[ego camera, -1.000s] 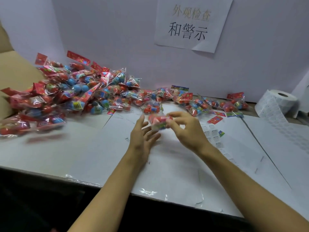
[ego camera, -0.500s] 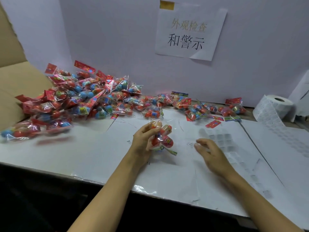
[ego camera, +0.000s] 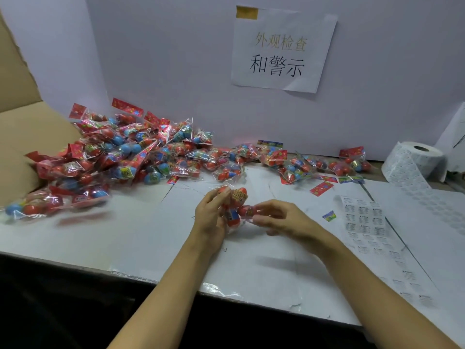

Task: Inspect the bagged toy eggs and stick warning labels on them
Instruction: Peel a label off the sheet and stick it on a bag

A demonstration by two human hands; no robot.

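Head view: right hand (ego camera: 281,219), back from label sheet (ego camera: 363,217), pinches bagged eggs (ego camera: 236,207) gripped by left hand (ego camera: 210,215); label probably being applied, too small to confirm

Your left hand (ego camera: 214,217) hides much of the bagged eggs (ego camera: 237,207) it holds. The label sheet (ego camera: 364,220) print near the desk's right edge is too small to read. The cardboard box (ego camera: 22,137) runs off frame left.

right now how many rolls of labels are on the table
1. The label roll stands at the far right of the table, by the back wall, its strip trailing toward the near edge. More could sit beyond the frame's right edge.
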